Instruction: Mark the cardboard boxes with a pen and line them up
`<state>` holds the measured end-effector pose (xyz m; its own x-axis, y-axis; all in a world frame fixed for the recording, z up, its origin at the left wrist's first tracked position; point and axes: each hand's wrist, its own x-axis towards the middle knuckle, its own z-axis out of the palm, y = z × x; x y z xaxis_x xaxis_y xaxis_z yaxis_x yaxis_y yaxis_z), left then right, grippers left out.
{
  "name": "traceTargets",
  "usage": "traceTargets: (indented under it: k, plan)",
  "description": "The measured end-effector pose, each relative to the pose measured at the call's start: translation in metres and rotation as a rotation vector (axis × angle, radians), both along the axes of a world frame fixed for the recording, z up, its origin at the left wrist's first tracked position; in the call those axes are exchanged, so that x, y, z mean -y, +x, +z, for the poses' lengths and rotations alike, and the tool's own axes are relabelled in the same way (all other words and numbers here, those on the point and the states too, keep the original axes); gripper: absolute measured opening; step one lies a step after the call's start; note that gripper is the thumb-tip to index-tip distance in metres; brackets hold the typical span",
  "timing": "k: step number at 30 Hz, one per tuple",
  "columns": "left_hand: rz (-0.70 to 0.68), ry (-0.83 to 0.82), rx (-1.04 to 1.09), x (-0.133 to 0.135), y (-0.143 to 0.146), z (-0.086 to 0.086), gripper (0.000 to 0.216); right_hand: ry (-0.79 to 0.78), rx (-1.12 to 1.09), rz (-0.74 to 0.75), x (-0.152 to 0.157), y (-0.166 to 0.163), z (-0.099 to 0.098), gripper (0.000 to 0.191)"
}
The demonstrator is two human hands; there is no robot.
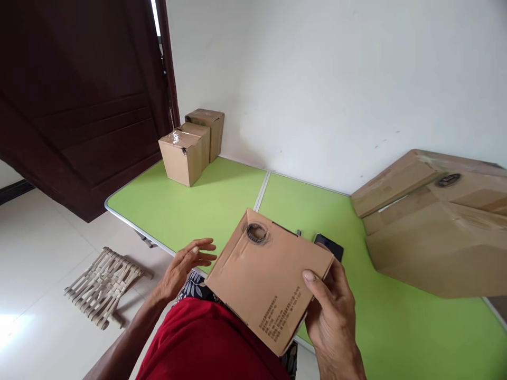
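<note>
A flat, square cardboard box [273, 279] is held tilted over the table's front edge. It has printed lettering near its lower right and a dark oval mark around a hole-like spot near its top corner. My right hand [332, 311] grips the box by its right edge, thumb on the upper face and fingers underneath, partly hidden. My left hand [190, 264] is just left of the box, fingers stretched out and apart from it, with nothing in them. Behind the box's right corner lies a dark phone [329, 246], partly covered from view.
Several cardboard boxes [178, 161] stand at the green table's [229, 190] far left. A large cardboard carton [435, 237] occupies the right side. A woven folding stool [105, 285] is on the floor at left, near a dark door [87, 105]. A white wall [317, 89] backs the table.
</note>
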<state>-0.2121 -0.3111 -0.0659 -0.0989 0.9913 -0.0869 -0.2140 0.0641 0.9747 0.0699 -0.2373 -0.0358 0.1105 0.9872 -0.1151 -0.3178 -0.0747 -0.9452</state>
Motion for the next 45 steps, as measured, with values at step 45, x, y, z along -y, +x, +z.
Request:
traceTargets:
  k: [45]
  plan:
    - [-0.302, -0.079, -0.356, 0.006, 0.037, 0.014, 0.107, -0.099, 1.328, 0.076, -0.051, 0.014, -0.040, 0.039]
